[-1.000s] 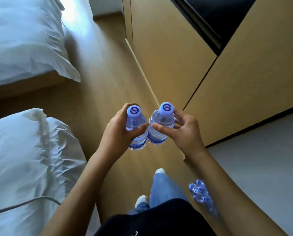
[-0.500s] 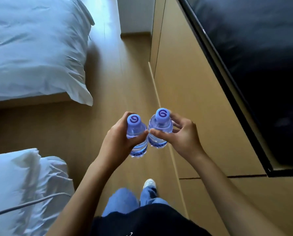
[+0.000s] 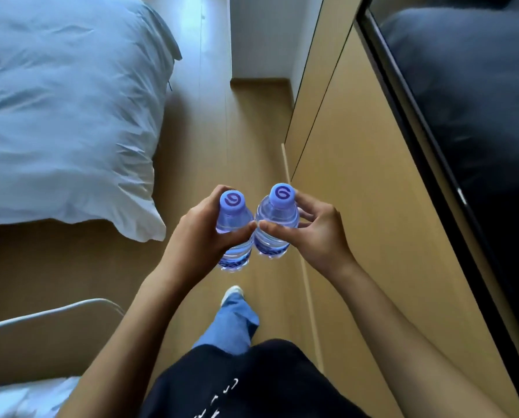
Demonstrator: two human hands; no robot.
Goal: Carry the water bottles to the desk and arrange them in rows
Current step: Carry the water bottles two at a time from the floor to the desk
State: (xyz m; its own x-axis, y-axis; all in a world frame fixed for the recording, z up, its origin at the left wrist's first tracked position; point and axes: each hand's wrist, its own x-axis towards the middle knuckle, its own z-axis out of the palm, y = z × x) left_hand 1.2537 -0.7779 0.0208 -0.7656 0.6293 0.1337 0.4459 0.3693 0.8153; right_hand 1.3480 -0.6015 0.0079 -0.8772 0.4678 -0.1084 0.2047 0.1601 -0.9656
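— Held where?
— Chest height, over the wooden floor, between the bed and the wood-panelled wall. No desk in sight.

— Gripped how?
— Left hand wrapped round the left bottle at the shoulder, thumb across the front. Right hand curled round the right bottle, thumb pressed to its near side, fingers behind the neck. Bottles upright, capped, side by side, shoulders nearly touching.

— Likely feel?
— Small, full by the look of it, so modest weight. Thin clear plastic, probably yielding under a hard squeeze, smooth enough to slip. Best taken round the ribbed body below the shoulder, not by the cap.
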